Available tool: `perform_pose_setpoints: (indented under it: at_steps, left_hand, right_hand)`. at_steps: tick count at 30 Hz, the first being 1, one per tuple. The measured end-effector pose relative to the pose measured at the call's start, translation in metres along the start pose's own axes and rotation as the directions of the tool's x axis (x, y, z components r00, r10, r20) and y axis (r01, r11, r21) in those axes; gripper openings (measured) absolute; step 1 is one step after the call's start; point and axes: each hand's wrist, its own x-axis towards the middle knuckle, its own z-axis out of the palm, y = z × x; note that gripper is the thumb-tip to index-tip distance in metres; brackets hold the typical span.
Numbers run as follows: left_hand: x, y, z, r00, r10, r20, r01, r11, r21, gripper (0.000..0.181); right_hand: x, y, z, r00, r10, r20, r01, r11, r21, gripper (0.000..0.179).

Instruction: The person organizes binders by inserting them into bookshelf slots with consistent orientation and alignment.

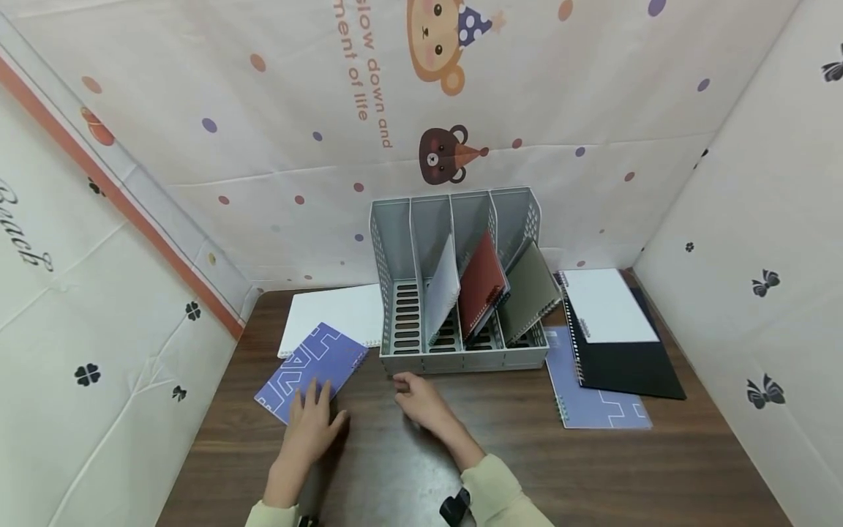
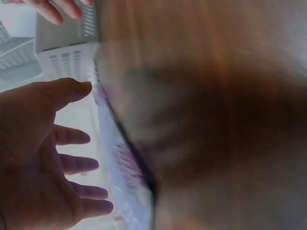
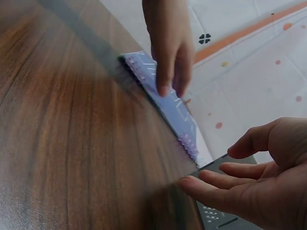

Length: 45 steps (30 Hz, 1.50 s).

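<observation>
Notebook sorting, judged a little past halfway

Clock centred on the rack [image 1: 461, 361], 12 toward the back wall. Three of its four slots held leaning notebooks: pale [image 1: 443, 293] in the second from the left, red [image 1: 482, 282] in the third, olive [image 1: 530, 293] in the fourth. That part looked done.

Judged left to do: the blue notebook [image 1: 309, 359], flat on the table [image 1: 527, 424] at 8 o'clock, partly over a white notebook [image 1: 339, 311] at 9. Also outstanding, probably, was the pile between 3 and 4: a small white notebook [image 1: 612, 307] on a black notebook [image 1: 626, 373], itself partly over a light-blue notebook [image 1: 586, 413].

Left hand [image 1: 309, 428]: fingers spread over the blue notebook, not gripping; contact could not be told. Right hand [image 1: 421, 402]: at 7 o'clock, near the rack's front corner, fingers loose, holding nothing
</observation>
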Motion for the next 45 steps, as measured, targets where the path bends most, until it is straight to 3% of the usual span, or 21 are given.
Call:
perform_pose_setpoints:
  at_steps: [2, 10, 15, 21, 28, 34, 40, 45]
  left_hand:
    - [-0.005, -0.004, 0.002, 1.000, -0.010, -0.001, 0.010, 1.000, 0.023, 0.062]
    - [-0.009, -0.015, 0.014, 0.992, -0.003, -0.125, 0.011, 0.998, 0.057, 0.050]
    - [-0.010, -0.023, 0.017, 0.977, 0.046, -0.207, -0.028, 0.996, 0.088, 0.044]
    - [-0.008, -0.023, 0.016, 0.975, 0.070, -0.210, -0.053, 0.995, 0.087, 0.036]
    - [-0.006, -0.019, 0.014, 0.982, 0.068, -0.174, -0.057, 0.996, 0.070, 0.027]
    - [-0.009, -0.010, 0.005, 0.996, 0.018, -0.084, -0.017, 1.000, 0.014, 0.016]
    - [-0.020, 0.006, 0.008, 0.985, 0.035, -0.170, -0.049, 0.996, -0.079, 0.016]
    - [-0.030, 0.022, 0.014, 0.975, 0.063, -0.213, -0.087, 0.990, -0.108, 0.014]
  right_hand:
    - [0.001, 0.000, 0.002, 1.000, 0.021, 0.004, -0.021, 1.000, 0.005, 0.045]
    - [0.006, -0.003, 0.012, 0.999, 0.038, 0.017, -0.038, 0.999, 0.028, 0.045]
    - [0.008, -0.009, 0.023, 0.999, 0.011, 0.051, -0.014, 0.998, 0.067, 0.040]
    - [0.016, -0.017, 0.037, 0.999, -0.002, 0.053, -0.002, 0.997, 0.079, 0.038]
    - [0.022, -0.018, 0.046, 0.998, 0.040, 0.049, -0.045, 0.993, 0.109, 0.037]
    - [0.027, -0.015, 0.051, 0.994, 0.090, 0.065, -0.103, 0.965, 0.242, 0.041]
    - [0.032, -0.017, 0.054, 0.995, 0.089, 0.050, -0.101, 0.942, 0.319, 0.044]
    - [0.033, -0.020, 0.054, 0.995, 0.076, 0.069, -0.098, 0.899, 0.427, 0.034]
